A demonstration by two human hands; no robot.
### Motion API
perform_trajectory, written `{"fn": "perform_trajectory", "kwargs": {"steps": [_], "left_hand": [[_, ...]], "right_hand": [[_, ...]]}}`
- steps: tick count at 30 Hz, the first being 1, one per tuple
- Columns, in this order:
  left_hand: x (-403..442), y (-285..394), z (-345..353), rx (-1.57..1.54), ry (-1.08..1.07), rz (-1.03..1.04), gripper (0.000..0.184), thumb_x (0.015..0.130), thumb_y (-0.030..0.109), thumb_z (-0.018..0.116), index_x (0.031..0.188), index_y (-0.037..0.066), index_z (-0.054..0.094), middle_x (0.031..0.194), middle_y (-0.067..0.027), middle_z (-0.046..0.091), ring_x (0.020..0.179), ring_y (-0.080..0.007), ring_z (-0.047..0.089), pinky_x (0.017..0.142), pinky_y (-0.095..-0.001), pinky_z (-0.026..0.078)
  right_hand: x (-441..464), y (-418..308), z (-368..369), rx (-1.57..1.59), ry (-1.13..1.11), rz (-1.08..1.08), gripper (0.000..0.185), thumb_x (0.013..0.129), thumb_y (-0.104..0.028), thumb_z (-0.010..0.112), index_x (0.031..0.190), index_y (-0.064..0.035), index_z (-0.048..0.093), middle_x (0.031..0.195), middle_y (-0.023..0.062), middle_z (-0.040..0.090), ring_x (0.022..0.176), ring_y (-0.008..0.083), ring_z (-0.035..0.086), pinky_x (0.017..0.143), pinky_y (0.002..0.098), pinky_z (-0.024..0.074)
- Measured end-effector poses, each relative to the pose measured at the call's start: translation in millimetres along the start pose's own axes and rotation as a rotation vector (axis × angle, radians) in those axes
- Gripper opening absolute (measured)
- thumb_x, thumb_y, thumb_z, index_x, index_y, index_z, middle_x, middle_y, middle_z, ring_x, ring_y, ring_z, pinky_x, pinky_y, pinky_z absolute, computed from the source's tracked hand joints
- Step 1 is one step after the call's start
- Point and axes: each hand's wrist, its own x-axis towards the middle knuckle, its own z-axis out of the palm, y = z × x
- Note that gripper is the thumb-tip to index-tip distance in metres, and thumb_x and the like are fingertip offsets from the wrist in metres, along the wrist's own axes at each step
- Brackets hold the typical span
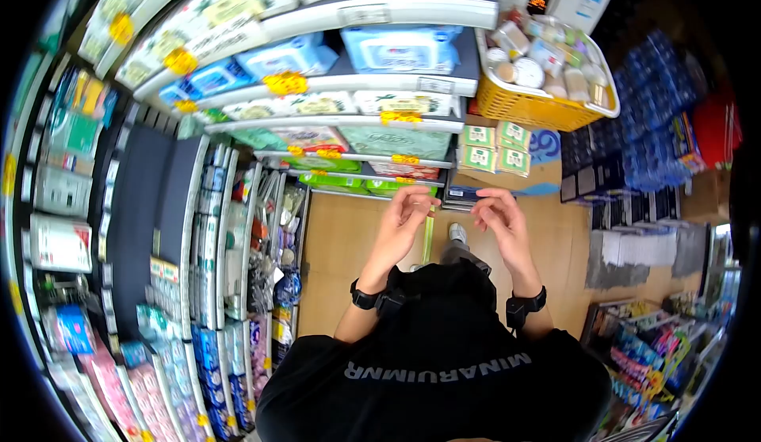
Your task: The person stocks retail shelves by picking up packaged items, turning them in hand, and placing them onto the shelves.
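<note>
Holds left hand (404, 218) and right hand (506, 224) bare above the floor (341, 240), with bent knuckles. Curls left fingers toward the thumb; cannot tell them as touching or apart. Leaves right fingers loosely spread, away from the thumb. Wears a black band (365, 298) with a boxy module at each wrist and a dark cloth shirt (476, 398) with grey block letters.

Has, just past the right hand, four flat, square-faced packets (512, 162), pale with green print, set two by two on a brown cardboard carton (531, 183). Has glossy green packs (326, 180) beyond the left hand, low on the shelves (444, 15). Higher up, has soft, shiny blue pouches (400, 50). Shows above the carton a yellow lattice-sided plastic basket (539, 114), heaped with rounded tubs (529, 73).

Stands on smooth tan flooring. Faces a crowded shop aisle, with tall racks (190, 236) at left and blue film-wrapped stacks (658, 101) at right.
</note>
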Motion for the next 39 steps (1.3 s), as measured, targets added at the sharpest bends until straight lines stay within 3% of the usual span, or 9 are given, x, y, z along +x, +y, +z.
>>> {"fn": "perform_trajectory", "kwargs": {"steps": [9, 17, 20, 23, 24, 30, 34, 36, 39], "left_hand": [[116.0, -63.5, 79.9, 0.095, -0.265, 0.004, 0.020, 0.102, 0.014, 0.055, 0.118, 0.003, 0.056, 0.107, -0.0081, 0.067, 0.094, -0.0145, 0.063, 0.082, -0.0276, 0.049], [221.0, -140.8, 131.4, 0.509, -0.144, 0.006, 0.026, 0.094, 0.017, 0.060, 0.114, -0.001, 0.059, 0.110, -0.0132, 0.068, 0.091, -0.0223, 0.068, 0.079, -0.0327, 0.052], [256.4, -177.6, 141.0, 0.690, -0.040, 0.052, 0.033, 0.090, 0.019, 0.060, 0.114, -0.003, 0.061, 0.112, -0.0219, 0.067, 0.092, -0.0334, 0.069, 0.083, -0.0410, 0.054], [281.7, -200.7, 147.8, 0.723, -0.029, -0.025, 0.036, 0.090, 0.019, 0.060, 0.117, -0.004, 0.060, 0.114, -0.0243, 0.066, 0.097, -0.0359, 0.068, 0.087, -0.0421, 0.053], [289.0, -206.9, 148.7, 0.781, -0.033, -0.045, 0.041, 0.088, 0.018, 0.062, 0.123, -0.004, 0.059, 0.120, -0.0262, 0.063, 0.109, -0.0390, 0.063, 0.095, -0.0434, 0.050], [308.1, -226.0, 160.8, 0.811, -0.114, -0.043, 0.063, 0.083, 0.019, 0.067, 0.138, -0.001, 0.045, 0.140, -0.0265, 0.048, 0.130, -0.0428, 0.045, 0.110, -0.0448, 0.038], [313.2, -229.0, 165.5, 0.769, -0.109, 0.009, 0.068, 0.081, 0.020, 0.069, 0.141, 0.001, 0.042, 0.142, -0.0244, 0.047, 0.131, -0.0433, 0.043, 0.111, -0.0453, 0.037], [316.6, -235.4, 167.1, 0.776, -0.074, -0.028, 0.068, 0.080, 0.021, 0.070, 0.140, 0.003, 0.043, 0.140, -0.0239, 0.049, 0.130, -0.0442, 0.044, 0.110, -0.0454, 0.037], [317.7, -233.8, 169.2, 0.807, -0.109, -0.062, 0.068, 0.080, 0.021, 0.069, 0.139, 0.002, 0.043, 0.138, -0.0244, 0.051, 0.129, -0.0462, 0.044, 0.109, -0.0474, 0.038]], "right_hand": [[45.8, 32.2, -122.4, -0.073, 0.292, -0.058, 0.018, 0.097, -0.006, 0.055, 0.114, -0.0033, 0.061, 0.094, 0.0039, 0.066, 0.077, 0.0096, 0.059, 0.066, 0.0230, 0.0447], [108.8, 94.2, -229.7, -0.184, 0.340, 0.123, 0.023, 0.093, -0.010, 0.057, 0.114, -0.0040, 0.063, 0.102, 0.0038, 0.066, 0.087, 0.0108, 0.061, 0.071, 0.0247, 0.0469], [138.2, 121.8, -264.3, -0.213, 0.301, 0.189, 0.027, 0.093, -0.012, 0.057, 0.119, -0.0048, 0.063, 0.110, 0.0058, 0.066, 0.097, 0.0134, 0.061, 0.079, 0.0269, 0.0478], [165.0, 149.5, -290.6, -0.281, 0.247, 0.215, 0.035, 0.093, -0.013, 0.057, 0.126, -0.0027, 0.060, 0.120, 0.0106, 0.064, 0.108, 0.0193, 0.060, 0.090, 0.0305, 0.0472], [171.4, 158.2, -297.5, -0.329, 0.221, 0.223, 0.040, 0.092, -0.014, 0.058, 0.129, 0.0003, 0.058, 0.124, 0.0138, 0.063, 0.111, 0.0230, 0.060, 0.094, 0.0324, 0.0461], [200.4, 178.8, -308.0, -0.499, 0.152, 0.347, 0.053, 0.091, -0.012, 0.056, 0.141, 0.0023, 0.045, 0.139, 0.0261, 0.052, 0.131, 0.0379, 0.049, 0.106, 0.0408, 0.0394], [208.3, 192.7, -307.0, -0.442, 0.166, 0.300, 0.059, 0.090, -0.011, 0.056, 0.145, 0.0017, 0.039, 0.141, 0.0275, 0.050, 0.135, 0.0400, 0.044, 0.108, 0.0421, 0.0375], [211.0, 197.6, -306.9, -0.453, 0.190, 0.320, 0.057, 0.091, -0.008, 0.057, 0.145, 0.0017, 0.041, 0.140, 0.0204, 0.050, 0.133, 0.0323, 0.046, 0.111, 0.0377, 0.0338], [212.8, 193.4, -307.6, -0.455, 0.133, 0.346, 0.056, 0.091, -0.007, 0.057, 0.144, 0.0015, 0.041, 0.141, 0.0198, 0.048, 0.133, 0.0324, 0.045, 0.112, 0.0376, 0.0334]]}}
